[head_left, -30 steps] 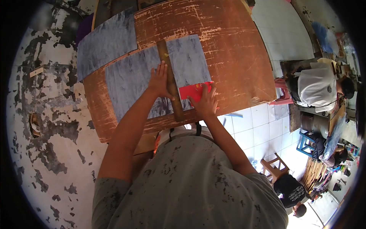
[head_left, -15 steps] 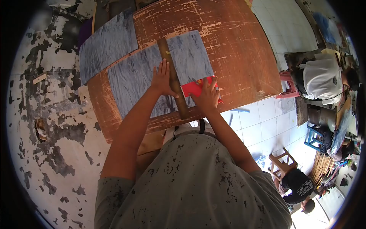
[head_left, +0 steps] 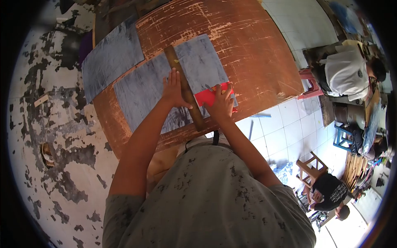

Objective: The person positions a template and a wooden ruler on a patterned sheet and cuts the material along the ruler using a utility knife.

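Observation:
A grey streaked sheet lies on the worn brown table, with a long dark brown strip laid across it. My left hand rests flat, fingers and thumb apart, on the sheet along the strip's left side; the thumb reaches the strip. To the right of the strip, the fingers of my right hand are bent over a flat red printed piece on the sheet's near part. My palm and fingers hide some of it. Whether anything lies beneath the red piece is not visible.
Another grey sheet lies at the table's far left. The scratched brown tabletop extends to the right. Beyond its right edge are a red stool, a wooden stool and two people, one in white, one in black.
The view has shifted slightly, so the table and sheets appear a little further left. Both hands keep nearly the same places at the strip and the red piece.

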{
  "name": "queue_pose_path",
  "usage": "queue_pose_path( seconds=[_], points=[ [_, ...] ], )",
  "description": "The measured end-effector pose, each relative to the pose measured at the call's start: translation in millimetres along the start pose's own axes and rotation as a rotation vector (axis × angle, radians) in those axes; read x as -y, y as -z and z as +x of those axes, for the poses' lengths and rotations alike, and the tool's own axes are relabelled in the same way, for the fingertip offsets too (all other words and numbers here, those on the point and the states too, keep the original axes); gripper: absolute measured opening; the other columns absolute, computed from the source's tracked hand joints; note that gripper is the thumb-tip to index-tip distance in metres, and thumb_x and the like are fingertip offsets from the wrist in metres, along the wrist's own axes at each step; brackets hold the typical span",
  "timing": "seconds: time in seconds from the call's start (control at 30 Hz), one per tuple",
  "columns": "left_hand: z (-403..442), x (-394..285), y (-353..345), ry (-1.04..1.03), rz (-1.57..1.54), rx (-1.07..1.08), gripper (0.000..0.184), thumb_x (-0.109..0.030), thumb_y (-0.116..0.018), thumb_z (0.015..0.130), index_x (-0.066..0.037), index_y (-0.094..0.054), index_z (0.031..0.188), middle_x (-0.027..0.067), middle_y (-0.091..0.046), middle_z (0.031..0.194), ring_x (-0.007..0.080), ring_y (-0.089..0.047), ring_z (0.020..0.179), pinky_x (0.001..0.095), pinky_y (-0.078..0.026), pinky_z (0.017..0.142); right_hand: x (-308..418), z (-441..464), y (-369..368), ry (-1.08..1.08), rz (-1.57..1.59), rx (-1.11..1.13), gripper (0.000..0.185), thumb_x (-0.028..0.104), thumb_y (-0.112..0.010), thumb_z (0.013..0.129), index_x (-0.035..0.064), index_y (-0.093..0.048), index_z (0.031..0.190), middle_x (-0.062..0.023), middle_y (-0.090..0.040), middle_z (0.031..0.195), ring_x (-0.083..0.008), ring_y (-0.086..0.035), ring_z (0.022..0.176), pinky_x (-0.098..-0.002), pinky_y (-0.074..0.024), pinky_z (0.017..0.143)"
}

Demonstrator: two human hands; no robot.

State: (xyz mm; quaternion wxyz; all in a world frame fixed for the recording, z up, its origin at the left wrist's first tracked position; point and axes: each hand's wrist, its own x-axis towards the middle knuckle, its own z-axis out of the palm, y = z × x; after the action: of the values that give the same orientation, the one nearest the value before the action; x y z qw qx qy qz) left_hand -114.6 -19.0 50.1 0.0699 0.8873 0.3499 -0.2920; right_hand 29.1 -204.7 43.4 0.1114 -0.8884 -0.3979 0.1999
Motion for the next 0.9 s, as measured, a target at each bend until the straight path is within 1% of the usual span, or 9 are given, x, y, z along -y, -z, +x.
queue_pose_path(
  seconds=[0.07, 0.37, 0.47, 0.6, 0.67, 0.73, 0.8, 0.87, 0.9],
  points=[
    [1.3, -0.2, 1.1, -0.001, 0.019, 0.016, 0.183, -0.085, -0.090, 0.045, 0.008, 0.010, 0.167, 0.0272, 0.013, 0.177, 0.0389, 0.011, 0.166, 0.0614, 0.000, 0.131, 1.3, -0.7, -1.6, -0.006, -0.003, 0.005, 0.098, 0.043, -0.091, 0.077, 0.0127, -0.038, 0.154, -0.0305, -0.017, 0.165, -0.0405, -0.063, 0.128, -0.0496, -0.0510, 0.101],
    [1.5, 0.4, 1.5, 0.007, 0.034, 0.034, 0.184, -0.087, -0.089, 0.045, 0.009, 0.011, 0.166, 0.0284, 0.016, 0.177, 0.0401, 0.012, 0.166, 0.0606, 0.000, 0.132, 4.2, -0.6, -0.7, -0.028, 0.057, 0.044, 0.101, 0.042, -0.093, 0.077, 0.0121, -0.036, 0.155, -0.0348, -0.019, 0.167, -0.0421, -0.066, 0.125, -0.0500, -0.0533, 0.101],
    [1.0, -0.2, 3.5, 0.008, 0.035, 0.031, 0.185, -0.087, -0.088, 0.045, 0.009, 0.012, 0.166, 0.0283, 0.015, 0.177, 0.0401, 0.011, 0.166, 0.0605, 0.001, 0.132, 1.7, -2.9, -6.4, -0.007, 0.088, -0.028, 0.095, 0.042, -0.092, 0.075, 0.0138, -0.041, 0.150, -0.0320, -0.020, 0.166, -0.0456, -0.066, 0.125, -0.0537, -0.0537, 0.101],
    [2.0, -0.3, 0.2, -0.002, 0.046, 0.009, 0.183, -0.088, -0.088, 0.044, 0.010, 0.006, 0.167, 0.0311, 0.010, 0.176, 0.0418, 0.009, 0.166, 0.0604, 0.003, 0.132, -19.4, 10.0, -21.3, -0.014, 0.022, -0.057, 0.097, 0.047, -0.091, 0.077, 0.0155, -0.040, 0.154, -0.0295, -0.023, 0.168, -0.0426, -0.061, 0.132, -0.0532, -0.0533, 0.102],
    [0.6, 3.9, -5.2, 0.008, 0.018, -0.048, 0.183, -0.089, -0.087, 0.043, 0.012, 0.002, 0.166, 0.0335, 0.007, 0.176, 0.0437, 0.007, 0.165, 0.0608, 0.003, 0.132, -52.8, 30.1, -40.9, 0.005, -0.069, -0.316, 0.091, 0.052, -0.089, 0.080, 0.0165, -0.045, 0.151, -0.0273, -0.031, 0.166, -0.0443, -0.050, 0.143, -0.0582, -0.0511, 0.105],
    [2.1, 0.2, -7.5, -0.042, 0.013, -0.088, 0.181, -0.087, -0.088, 0.043, 0.015, -0.003, 0.165, 0.0376, 0.003, 0.174, 0.0452, 0.005, 0.165, 0.0610, 0.004, 0.131, -84.9, 61.6, -16.9, 0.077, 0.194, -0.208, 0.085, 0.055, -0.086, 0.083, 0.0122, -0.050, 0.148, -0.0278, -0.042, 0.157, -0.0461, -0.043, 0.146, -0.0626, -0.0494, 0.106],
    [4.6, -2.4, -16.1, -0.033, 0.006, -0.147, 0.179, -0.085, -0.090, 0.043, 0.017, -0.006, 0.164, 0.0396, 0.000, 0.173, 0.0458, 0.004, 0.165, 0.0606, 0.003, 0.132, -113.4, 89.5, -28.5, 0.092, 0.051, -0.386, 0.076, 0.052, -0.083, 0.088, 0.0080, -0.054, 0.142, -0.0253, -0.049, 0.145, -0.0458, -0.050, 0.137, -0.0631, -0.0496, 0.102],
    [1.0, -8.7, -1.3, -0.003, 0.089, -0.058, 0.176, -0.083, -0.091, 0.044, 0.017, -0.009, 0.164, 0.0387, -0.003, 0.173, 0.0468, 0.004, 0.165, 0.0597, 0.003, 0.132, -106.1, 94.4, 8.7, 0.034, 0.178, -0.278, 0.070, 0.050, -0.079, 0.092, 0.0041, -0.056, 0.139, -0.0235, -0.052, 0.138, -0.0457, -0.052, 0.129, -0.0632, -0.0468, 0.104],
    [1.1, -11.7, 2.4, 0.039, 0.066, -0.063, 0.176, -0.083, -0.091, 0.044, 0.017, -0.009, 0.164, 0.0387, -0.003, 0.173, 0.0468, 0.004, 0.165, 0.0597, 0.003, 0.132, -111.6, 100.6, 8.2, 0.051, 0.115, -0.309, 0.068, 0.049, -0.077, 0.093, 0.0032, -0.057, 0.139, -0.0237, -0.052, 0.137, -0.0465, -0.053, 0.127, -0.0611, -0.0457, 0.106]
  ],
)
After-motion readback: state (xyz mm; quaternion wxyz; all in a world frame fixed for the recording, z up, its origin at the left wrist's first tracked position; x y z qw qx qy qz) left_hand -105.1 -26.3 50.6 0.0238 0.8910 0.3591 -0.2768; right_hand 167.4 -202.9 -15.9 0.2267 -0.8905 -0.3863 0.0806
